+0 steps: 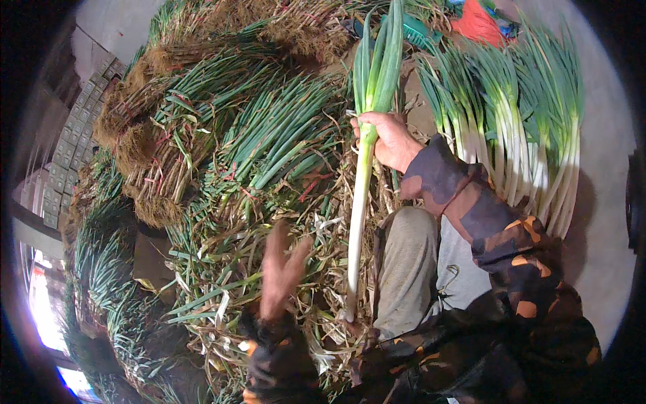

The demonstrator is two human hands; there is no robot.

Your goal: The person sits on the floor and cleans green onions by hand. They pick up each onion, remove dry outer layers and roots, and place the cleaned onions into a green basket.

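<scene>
My right hand (pixel 387 139) is closed around a long green onion (pixel 359 202), just where the white stalk turns into green leaves. The stalk hangs down towards me, its pale lower end close to my knee, and the leaves point away. Blurred by motion, my left hand (pixel 283 270) has its fingers apart and holds nothing. It is over a heap of stripped leaves and dry skins (pixel 237 293), to the left of the stalk. Whether it touches the heap, I cannot tell.
Cleaned green onions (pixel 509 131) lie in bunches on the right. Tied, unpeeled bundles with roots (pixel 156 166) pile up at the left and far side. A green plastic basket (pixel 416 33) and a red bag (pixel 478 24) are at the back. Stacked boxes (pixel 75 136) stand far left.
</scene>
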